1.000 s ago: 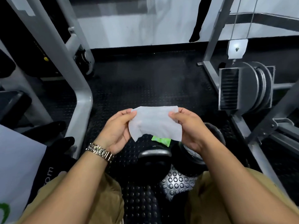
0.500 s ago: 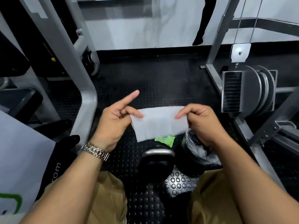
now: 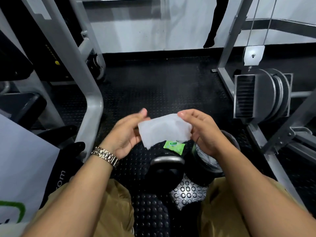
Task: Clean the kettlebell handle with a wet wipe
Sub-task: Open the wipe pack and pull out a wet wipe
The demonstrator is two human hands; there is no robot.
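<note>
So the wet wipe (image 3: 164,130) is up in the air between both hands, over the kettlebell (image 3: 166,171), which sits on the studded rubber floor (image 3: 153,93) between the person's knees. Its handle (image 3: 167,160) is bare, nothing touching it yet.

What changed: a second ago the wipe was stretched flat, both thumbs pinching the top corners. Half a second ago the left index finger stuck out. Now the sheet sags and bows in the middle. The right hand (image 3: 203,132) pinches the top right corner with its thumb and fingers. The left hand (image 3: 126,134) is smeared with motion blur and sits against the wipe's left edge; honestly can't tell if it's gripping or has let go. My guess is that the unfolding's done and they're about to bunch it up and go down to the handle. Actual cleaning hasn't started.

Containers: the little green wipe packet (image 3: 173,145) lies on the floor just beyond the kettlebell; whether it's open, can't tell. Just right of the kettlebell is a small black bin (image 3: 209,165) with a plastic liner, half hidden behind the right wrist; something pale in there, too murky to call. A white bag (image 3: 18,159) with a green mark is at the left edge, contents not visible.
</note>
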